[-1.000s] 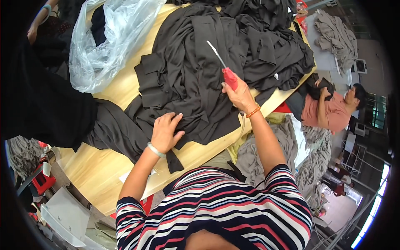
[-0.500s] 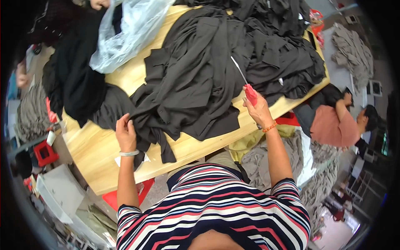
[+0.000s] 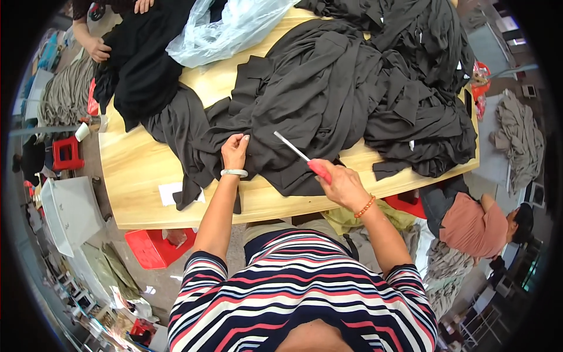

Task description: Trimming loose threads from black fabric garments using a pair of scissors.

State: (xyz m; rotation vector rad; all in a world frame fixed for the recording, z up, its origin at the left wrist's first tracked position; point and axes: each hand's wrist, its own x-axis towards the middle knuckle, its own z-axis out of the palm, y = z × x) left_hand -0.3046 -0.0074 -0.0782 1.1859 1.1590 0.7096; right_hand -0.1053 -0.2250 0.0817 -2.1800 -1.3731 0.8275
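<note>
Dark grey garments (image 3: 311, 88) lie heaped across the wooden table (image 3: 146, 199) in front of me. My left hand (image 3: 235, 151), a pale bangle at its wrist, is closed at the heap's near edge, thumb and fingers pinching a dark grey garment (image 3: 264, 158). To its right, my right hand (image 3: 346, 186) grips the red handle of a pair of scissors (image 3: 319, 169). Their slim metal blades point up and left, over the cloth near my left hand. Whether the tips touch the fabric I cannot tell.
A clear plastic bag (image 3: 226, 35) and black cloth (image 3: 146, 76) lie at the far left, where another person's hand (image 3: 98, 50) rests. A red stool (image 3: 155, 249) stands under the table's near left edge. At right sits a person in a pink top (image 3: 474, 226).
My left hand has moved right and up along the dark garment. My right hand has brought the scissors left and down, closer to it. The whole view has shifted too.
</note>
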